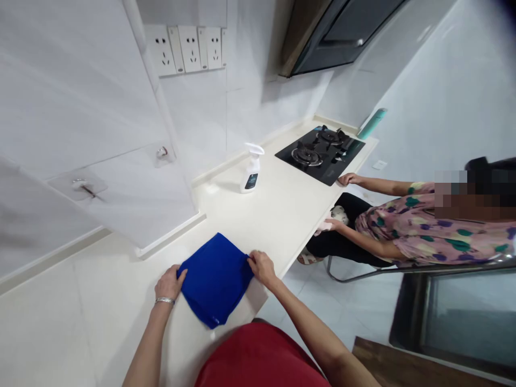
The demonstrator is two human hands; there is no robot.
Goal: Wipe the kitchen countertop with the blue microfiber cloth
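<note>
A blue cloth (217,279), folded into a rough square, lies on the white countertop (258,215) in front of me. My left hand (169,283), with a bracelet at the wrist, pinches the cloth's left edge between thumb and fingers. At the right corner, my right hand (262,266) grips the cloth the same way. Past the cloth stands a white spray bottle (250,169) with a dark label, upright and apart from both hands.
A black gas hob (321,153) is set into the counter's far end, with a green cylinder (371,123) beyond it. On the right a seated person (411,226) holds a pale cloth (323,223) at the counter's edge. Wall sockets (189,48) and a dark range hood (342,37) are above.
</note>
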